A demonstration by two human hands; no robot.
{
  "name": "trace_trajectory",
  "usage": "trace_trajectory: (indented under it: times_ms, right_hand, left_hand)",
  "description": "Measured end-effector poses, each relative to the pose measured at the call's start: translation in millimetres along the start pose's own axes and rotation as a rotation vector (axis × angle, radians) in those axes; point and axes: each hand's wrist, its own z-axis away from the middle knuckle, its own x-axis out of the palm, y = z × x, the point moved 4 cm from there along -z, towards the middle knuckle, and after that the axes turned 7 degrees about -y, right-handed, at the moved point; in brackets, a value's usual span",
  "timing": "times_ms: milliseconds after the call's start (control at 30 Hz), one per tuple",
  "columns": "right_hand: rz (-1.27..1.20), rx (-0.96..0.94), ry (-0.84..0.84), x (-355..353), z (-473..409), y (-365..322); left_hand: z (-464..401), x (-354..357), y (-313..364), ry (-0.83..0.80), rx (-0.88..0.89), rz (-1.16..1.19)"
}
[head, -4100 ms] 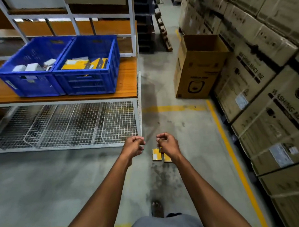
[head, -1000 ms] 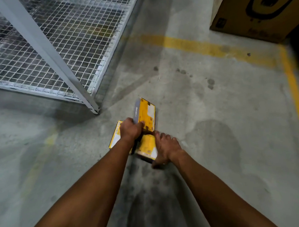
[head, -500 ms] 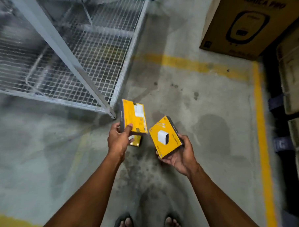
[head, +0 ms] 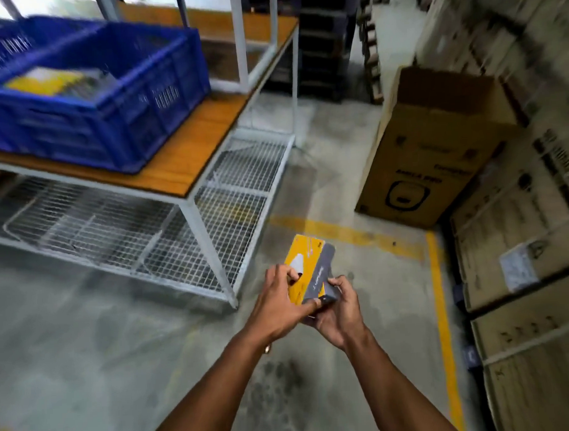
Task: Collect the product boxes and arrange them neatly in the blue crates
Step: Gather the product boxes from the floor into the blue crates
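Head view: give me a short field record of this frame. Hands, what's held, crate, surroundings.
left hand: grips yellow boxes from the left, fingers over the top face
right hand: holds the same boxes from below and right
boxes: yellow with grey side, pressed together between both hands; count unclear
crate: blue, on wooden shelf, holds yellow items, blurred
second crate: behind the first, contents unclear
under shelf: wire mesh rack
right side: open carton, stacked cartons behind it
floor: concrete, yellow lines
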Motion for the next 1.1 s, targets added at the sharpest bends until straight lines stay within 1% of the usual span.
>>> trace_trajectory:
  times_ms: [100, 200, 267, 367, 467, 567, 733, 867, 1000, 1100]
  right_hand:
    - [-0.003, -0.065, -0.034, 50.4, 39.7, -39.3]
    - [-0.011, -0.024, -0.177, 93.4, 75.3, -65.5]
    - [-0.030, -0.021, -0.228, 116.8, 96.2, -78.8]
    - [-0.094, -0.043, -0.269, 153.4, 125.1, -95.2]
    - [-0.155, -0.094, -0.342, 182.9, 146.0, -104.7]
    - [-0.146, -0.115, -0.388, 211.2, 164.8, -106.5]
    - [-0.051, -0.125, -0.388, 251.9, 173.3, -99.2]
    - [-0.004, -0.142, -0.358, 292.3, 165.2, -81.8]
    - [0.023, -0.157, -0.335, 342.0, 150.3, -56.7]
    - [0.028, -0.174, -0.308, 372.4, 134.9, -39.6]
  left_hand:
    - [19.5, -38.9, 59.6, 0.036, 0.016, 0.047]
    - [43.6, -79.6, 110.1, 0.083, 0.016, 0.133]
    - [56.9, -102.2, 132.2, 0.115, 0.021, 0.201]
    - [79.2, -133.9, 154.6, 0.161, 0.021, 0.359]
    - [106.3, -156.6, 169.5, 0.197, -0.001, 0.605]
    - [133.8, -177.7, 172.9, 0.251, -0.019, 0.775]
    - [159.6, -213.0, 161.5, 0.298, -0.003, 1.010]
    - [168.3, -245.3, 149.5, 0.287, 0.023, 1.091]
    - [173.7, -286.8, 128.8, 0.274, 0.011, 1.057]
    - [177.9, -324.5, 103.0, 0.343, 0.000, 1.073]
